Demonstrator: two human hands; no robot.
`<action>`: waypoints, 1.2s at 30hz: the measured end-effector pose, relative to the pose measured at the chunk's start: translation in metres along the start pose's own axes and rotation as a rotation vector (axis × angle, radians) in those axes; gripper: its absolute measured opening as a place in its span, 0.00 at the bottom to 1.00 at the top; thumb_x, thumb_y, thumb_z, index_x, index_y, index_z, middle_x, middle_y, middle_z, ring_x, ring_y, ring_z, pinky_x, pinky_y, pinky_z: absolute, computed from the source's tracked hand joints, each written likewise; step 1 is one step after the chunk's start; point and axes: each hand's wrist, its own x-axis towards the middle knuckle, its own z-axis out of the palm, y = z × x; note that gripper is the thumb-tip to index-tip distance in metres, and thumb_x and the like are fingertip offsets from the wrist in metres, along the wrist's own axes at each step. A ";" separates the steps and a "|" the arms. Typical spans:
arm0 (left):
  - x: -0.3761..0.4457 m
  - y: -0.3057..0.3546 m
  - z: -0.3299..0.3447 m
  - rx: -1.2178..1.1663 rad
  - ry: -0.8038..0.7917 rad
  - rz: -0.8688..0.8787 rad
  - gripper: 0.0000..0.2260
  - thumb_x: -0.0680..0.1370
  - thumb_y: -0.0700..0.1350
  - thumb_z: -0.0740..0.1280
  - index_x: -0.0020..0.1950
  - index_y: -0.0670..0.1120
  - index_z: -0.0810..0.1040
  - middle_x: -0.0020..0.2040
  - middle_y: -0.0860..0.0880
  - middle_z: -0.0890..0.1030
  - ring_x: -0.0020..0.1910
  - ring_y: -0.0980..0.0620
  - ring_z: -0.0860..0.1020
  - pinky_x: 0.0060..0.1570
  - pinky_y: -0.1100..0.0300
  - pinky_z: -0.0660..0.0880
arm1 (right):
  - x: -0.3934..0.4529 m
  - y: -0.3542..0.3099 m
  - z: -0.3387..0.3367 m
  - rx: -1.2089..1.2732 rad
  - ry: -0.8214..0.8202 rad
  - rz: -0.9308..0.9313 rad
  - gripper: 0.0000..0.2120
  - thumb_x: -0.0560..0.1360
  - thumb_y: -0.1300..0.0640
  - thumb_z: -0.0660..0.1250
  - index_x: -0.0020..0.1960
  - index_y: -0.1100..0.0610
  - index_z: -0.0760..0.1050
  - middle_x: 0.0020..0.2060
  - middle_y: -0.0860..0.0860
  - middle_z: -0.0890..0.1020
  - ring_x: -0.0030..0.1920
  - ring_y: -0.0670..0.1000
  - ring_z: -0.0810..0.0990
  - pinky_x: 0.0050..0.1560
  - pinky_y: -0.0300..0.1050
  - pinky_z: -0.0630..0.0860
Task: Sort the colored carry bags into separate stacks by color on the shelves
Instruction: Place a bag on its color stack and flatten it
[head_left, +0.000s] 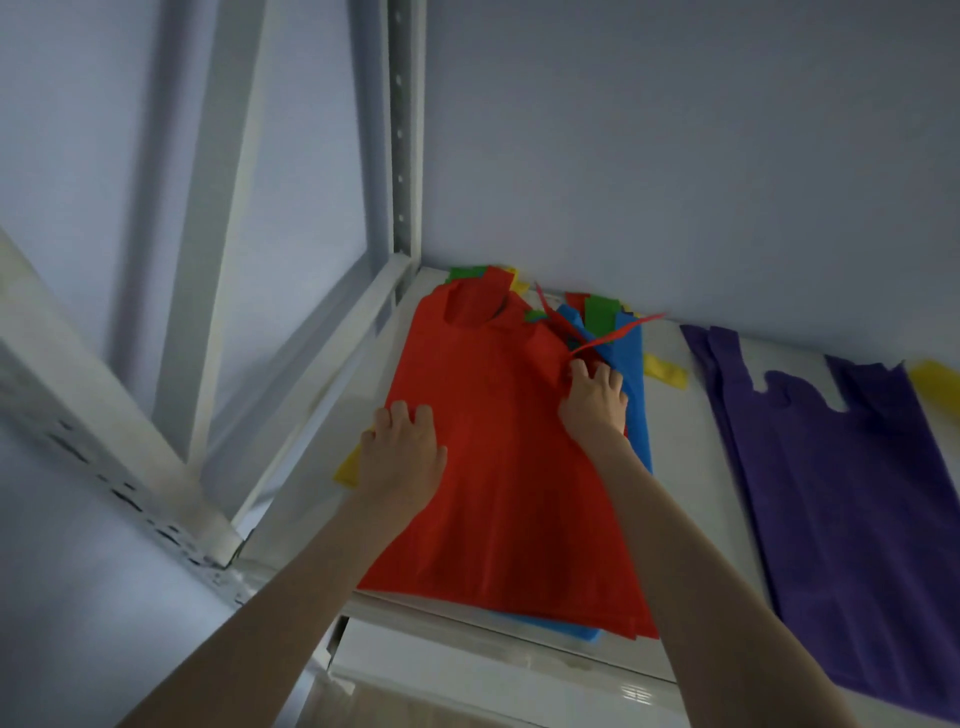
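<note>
While the left hand (402, 449) presses loosely curled fingers on the red bag (511, 467) at frame centre, the right hand (595, 397) pinches its upper edge. Peel that single red layer off the mixed pile (631, 384) slowly, then start a stack apart from the purple bags (841, 493) at right.

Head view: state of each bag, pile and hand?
red bag: flat on top of the mixed pile, handle end rumpled
blue bag: under the red one, edge showing
purple bag: flat, apart on the shelf
left hand: rests on red bag
right hand: grips red handle
</note>
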 end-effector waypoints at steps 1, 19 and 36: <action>0.000 -0.001 0.000 -0.004 -0.004 -0.002 0.19 0.81 0.50 0.57 0.69 0.44 0.64 0.67 0.43 0.67 0.67 0.44 0.66 0.63 0.52 0.68 | 0.001 -0.001 0.001 0.020 -0.009 0.012 0.24 0.77 0.62 0.56 0.72 0.56 0.60 0.70 0.61 0.63 0.72 0.61 0.59 0.70 0.55 0.59; 0.003 0.000 0.001 -0.015 0.000 -0.004 0.19 0.81 0.49 0.57 0.69 0.43 0.64 0.67 0.42 0.67 0.67 0.44 0.66 0.63 0.53 0.68 | 0.010 0.000 -0.010 0.370 0.167 0.087 0.22 0.74 0.61 0.62 0.67 0.62 0.67 0.68 0.62 0.64 0.69 0.62 0.60 0.67 0.52 0.61; 0.003 -0.009 0.002 -0.051 0.042 -0.022 0.19 0.81 0.49 0.57 0.69 0.42 0.64 0.66 0.42 0.67 0.65 0.44 0.68 0.62 0.53 0.69 | 0.031 0.023 -0.015 0.614 -0.044 0.410 0.30 0.72 0.45 0.67 0.64 0.67 0.72 0.62 0.63 0.76 0.62 0.63 0.75 0.64 0.54 0.72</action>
